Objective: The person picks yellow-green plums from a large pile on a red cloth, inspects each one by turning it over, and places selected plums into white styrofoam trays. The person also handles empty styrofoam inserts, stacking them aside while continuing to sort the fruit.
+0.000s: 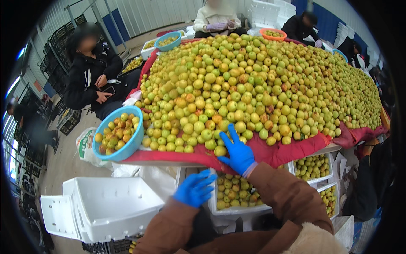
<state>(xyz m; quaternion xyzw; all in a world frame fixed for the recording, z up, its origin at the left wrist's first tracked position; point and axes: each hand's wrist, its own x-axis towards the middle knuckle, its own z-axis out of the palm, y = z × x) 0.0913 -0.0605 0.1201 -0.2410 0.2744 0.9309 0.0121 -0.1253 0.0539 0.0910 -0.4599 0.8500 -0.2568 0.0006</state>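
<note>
A large heap of green and reddish-yellow jujube-like fruits (234, 85) lies on a table covered with red cloth (272, 152). My right hand (237, 153), in a blue glove, reaches to the near edge of the heap with its fingers apart, the fingertips at the nearest fruits. My left hand (195, 188), also blue-gloved, hovers lower, in front of the table edge, fingers slightly curled and a little blurred; no fruit shows in it. Below the table, between and right of my hands, a white foam box (236, 210) holds more of the fruits.
A light-blue basin (119, 154) of redder fruits sits at the table's left corner. An empty white foam box (111, 203) stands at lower left. A person (92, 73) sits at the left with a phone; other people sit around the far side. More filled foam boxes (312, 168) stand at right.
</note>
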